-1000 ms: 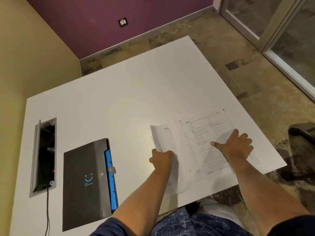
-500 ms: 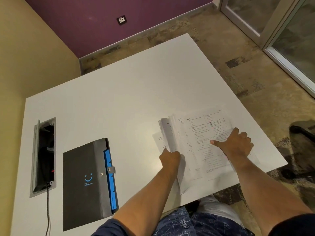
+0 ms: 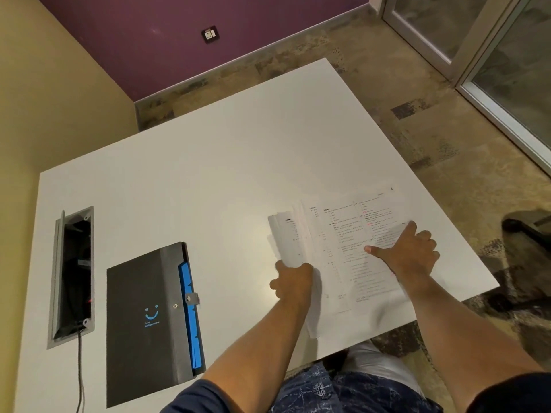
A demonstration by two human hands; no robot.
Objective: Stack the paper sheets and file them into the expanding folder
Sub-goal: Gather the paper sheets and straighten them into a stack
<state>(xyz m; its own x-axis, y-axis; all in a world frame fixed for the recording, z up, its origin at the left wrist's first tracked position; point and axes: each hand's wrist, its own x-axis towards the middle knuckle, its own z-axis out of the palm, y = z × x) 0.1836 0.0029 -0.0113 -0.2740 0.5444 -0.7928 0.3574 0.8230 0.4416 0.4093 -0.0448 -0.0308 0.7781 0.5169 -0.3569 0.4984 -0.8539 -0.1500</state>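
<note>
Several printed paper sheets (image 3: 343,251) lie overlapping on the white table (image 3: 208,174) near its front right edge. My left hand (image 3: 293,278) grips the left edge of a sheet (image 3: 286,239) and lifts it a little off the table. My right hand (image 3: 408,251) presses flat on the right side of the sheets, fingers spread. The black expanding folder (image 3: 146,320) with blue tabs and a smiley logo lies closed at the front left, well apart from both hands.
A recessed cable box (image 3: 73,275) with its lid up sits at the table's left edge, a cable running out toward me. The table's right and front edges are close to the papers. Glass doors stand at the far right.
My left hand has slid rightward along the papers, drawing the leftmost sheet toward the others and raising its edge. My right hand has stayed pressed on the sheets.
</note>
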